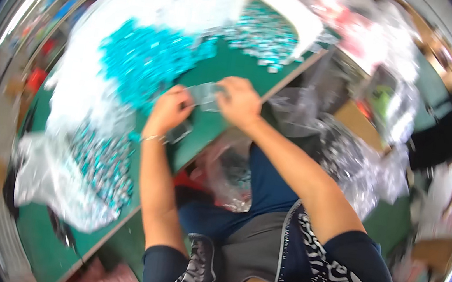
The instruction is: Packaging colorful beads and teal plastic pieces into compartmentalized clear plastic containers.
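Note:
Between my two hands stretches a small clear plastic bag (204, 94), held over the green table (214, 121) near its front edge. My left hand (171, 110), with a thin bracelet at the wrist, is closed on the bag's left side. On the other side, the fingers of my right hand (240, 101) are closed on its right edge. Just beyond my left hand spreads a large heap of small bright teal pieces (145, 66). Another clear plastic piece (180, 133) shows beside my left wrist. Motion blur hides the fingertips and anything inside the bag.
White plastic sheeting (86, 62) lies under and behind the teal heap. A white tray (309, 31) at the far right holds small teal and silver pieces. At the left, a clear bag (44, 175) spills similar pieces. Crumpled plastic bags (358, 168) and cardboard (360, 125) crowd the right.

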A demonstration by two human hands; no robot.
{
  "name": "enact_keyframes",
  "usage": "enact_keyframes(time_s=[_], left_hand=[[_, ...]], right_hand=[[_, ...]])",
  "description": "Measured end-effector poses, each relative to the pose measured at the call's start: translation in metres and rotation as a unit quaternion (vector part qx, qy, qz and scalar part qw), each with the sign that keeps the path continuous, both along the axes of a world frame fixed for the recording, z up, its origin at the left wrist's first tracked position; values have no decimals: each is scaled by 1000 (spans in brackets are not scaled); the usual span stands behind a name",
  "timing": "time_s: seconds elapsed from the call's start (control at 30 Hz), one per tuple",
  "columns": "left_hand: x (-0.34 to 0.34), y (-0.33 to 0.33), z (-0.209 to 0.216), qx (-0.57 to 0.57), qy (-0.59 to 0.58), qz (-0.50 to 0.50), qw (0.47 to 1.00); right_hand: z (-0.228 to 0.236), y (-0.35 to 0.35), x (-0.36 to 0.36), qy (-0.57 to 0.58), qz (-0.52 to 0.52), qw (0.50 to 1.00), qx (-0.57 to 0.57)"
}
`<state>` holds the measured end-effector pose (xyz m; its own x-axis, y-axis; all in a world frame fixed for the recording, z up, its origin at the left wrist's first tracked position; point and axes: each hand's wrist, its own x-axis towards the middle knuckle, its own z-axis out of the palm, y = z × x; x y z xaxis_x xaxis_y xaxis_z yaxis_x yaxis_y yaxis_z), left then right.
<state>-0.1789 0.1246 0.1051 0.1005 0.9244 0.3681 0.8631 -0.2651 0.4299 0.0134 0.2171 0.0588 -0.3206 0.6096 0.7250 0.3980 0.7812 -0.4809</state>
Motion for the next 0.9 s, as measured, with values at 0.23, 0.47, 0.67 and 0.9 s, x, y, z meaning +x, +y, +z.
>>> enact_keyframes(time_s=[0.23,0.47,0.67,0.9], left_hand=[[-1,-6,0,12,-3,35,999],[0,-6,11,-82,-25,38,996],[-7,-3,2,74,-7,76,994],[5,-2,-4,39,95,155,983]], right_hand=[[5,3,3,-6,40,999,4],[4,8,2,-17,23,1000,9],[5,6,-1,-17,24,999,15],[3,5,1,-25,25,999,17]])
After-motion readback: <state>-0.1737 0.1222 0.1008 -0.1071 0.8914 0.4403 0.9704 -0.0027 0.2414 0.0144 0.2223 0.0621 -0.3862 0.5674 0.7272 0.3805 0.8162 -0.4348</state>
